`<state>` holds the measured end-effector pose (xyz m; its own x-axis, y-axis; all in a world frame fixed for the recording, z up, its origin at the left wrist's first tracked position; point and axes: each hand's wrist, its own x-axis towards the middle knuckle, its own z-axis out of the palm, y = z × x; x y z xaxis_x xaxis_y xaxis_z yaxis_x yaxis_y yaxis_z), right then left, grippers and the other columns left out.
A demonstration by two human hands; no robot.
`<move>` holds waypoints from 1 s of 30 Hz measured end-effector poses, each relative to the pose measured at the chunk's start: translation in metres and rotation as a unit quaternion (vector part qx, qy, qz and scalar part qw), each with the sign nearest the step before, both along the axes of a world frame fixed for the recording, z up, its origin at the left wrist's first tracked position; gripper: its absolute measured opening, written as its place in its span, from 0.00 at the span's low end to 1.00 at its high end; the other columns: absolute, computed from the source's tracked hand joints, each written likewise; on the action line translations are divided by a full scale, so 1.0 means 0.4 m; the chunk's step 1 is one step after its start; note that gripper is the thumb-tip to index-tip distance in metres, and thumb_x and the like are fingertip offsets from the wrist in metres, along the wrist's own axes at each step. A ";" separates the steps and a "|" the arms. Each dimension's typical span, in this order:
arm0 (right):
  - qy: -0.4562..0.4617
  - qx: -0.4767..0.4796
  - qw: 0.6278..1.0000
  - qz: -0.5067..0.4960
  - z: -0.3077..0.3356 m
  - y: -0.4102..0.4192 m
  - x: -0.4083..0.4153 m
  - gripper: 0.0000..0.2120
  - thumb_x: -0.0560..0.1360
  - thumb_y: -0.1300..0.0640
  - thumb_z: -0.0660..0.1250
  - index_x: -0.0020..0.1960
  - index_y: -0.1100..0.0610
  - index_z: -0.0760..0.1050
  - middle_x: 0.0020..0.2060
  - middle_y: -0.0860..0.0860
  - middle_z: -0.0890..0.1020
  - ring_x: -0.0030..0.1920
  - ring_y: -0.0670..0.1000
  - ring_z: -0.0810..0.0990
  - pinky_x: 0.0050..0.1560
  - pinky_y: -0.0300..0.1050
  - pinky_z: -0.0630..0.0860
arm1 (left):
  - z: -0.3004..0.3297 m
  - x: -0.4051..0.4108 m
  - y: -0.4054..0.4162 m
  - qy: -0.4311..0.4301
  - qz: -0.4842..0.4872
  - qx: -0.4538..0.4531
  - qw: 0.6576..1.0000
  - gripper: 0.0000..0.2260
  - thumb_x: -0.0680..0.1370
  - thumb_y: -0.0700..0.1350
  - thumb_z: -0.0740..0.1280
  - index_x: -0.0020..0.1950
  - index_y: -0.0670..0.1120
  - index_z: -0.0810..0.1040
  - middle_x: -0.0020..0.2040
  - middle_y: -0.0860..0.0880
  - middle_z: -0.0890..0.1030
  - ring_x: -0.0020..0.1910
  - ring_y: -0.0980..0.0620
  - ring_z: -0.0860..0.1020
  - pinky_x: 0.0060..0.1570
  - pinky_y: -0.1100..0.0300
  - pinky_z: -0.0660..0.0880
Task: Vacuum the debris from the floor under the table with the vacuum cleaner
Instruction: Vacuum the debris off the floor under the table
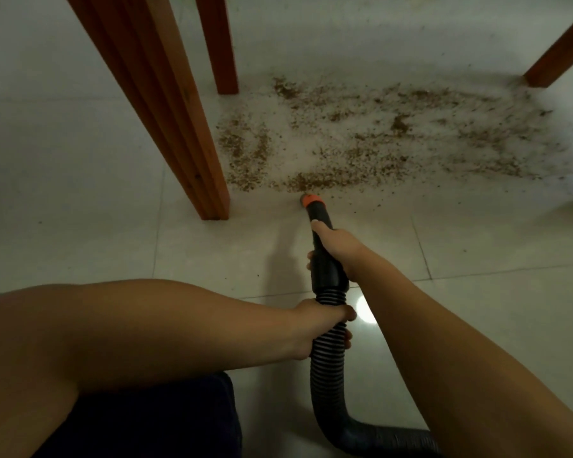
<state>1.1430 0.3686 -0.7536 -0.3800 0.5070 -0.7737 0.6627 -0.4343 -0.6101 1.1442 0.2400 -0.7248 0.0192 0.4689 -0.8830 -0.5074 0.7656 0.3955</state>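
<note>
Our right hand (336, 249) grips the nozzle (316, 216), left hand (318, 325) grips the hose (328, 358), steering the tip into the debris (377, 137) beside the desk leg (179, 127).

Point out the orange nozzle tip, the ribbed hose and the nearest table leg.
orange nozzle tip (311, 200), head view, its collar.
ribbed hose (328, 375), head view, mid-length.
nearest table leg (192, 153), head view, lower face.
</note>
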 end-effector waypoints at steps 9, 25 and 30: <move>-0.013 0.007 0.995 -0.095 0.020 0.095 0.035 0.21 0.78 0.43 0.61 0.55 0.61 0.66 0.51 0.63 0.81 0.50 0.64 0.81 0.57 0.62 0.78 | 0.014 0.000 0.090 0.003 -0.042 0.017 0.999 0.04 0.76 0.41 0.67 0.44 0.43 0.73 0.35 0.45 0.77 0.31 0.50 0.77 0.34 0.59 0.76; -0.002 -0.031 0.998 0.052 0.031 0.034 -0.085 0.18 0.79 0.45 0.60 0.49 0.62 0.68 0.37 0.59 0.80 0.34 0.58 0.79 0.44 0.54 0.80 | -0.003 -0.037 0.039 -0.008 0.086 -0.007 0.996 0.04 0.75 0.41 0.69 0.45 0.41 0.75 0.32 0.45 0.78 0.29 0.50 0.77 0.29 0.61 0.76; 0.010 -0.037 0.996 0.078 0.048 0.007 -0.140 0.19 0.80 0.46 0.60 0.57 0.63 0.67 0.36 0.59 0.79 0.30 0.57 0.78 0.32 0.47 0.77 | 0.001 -0.079 0.021 -0.003 0.109 -0.009 0.994 0.04 0.75 0.40 0.68 0.46 0.41 0.74 0.33 0.45 0.78 0.29 0.51 0.78 0.28 0.61 0.76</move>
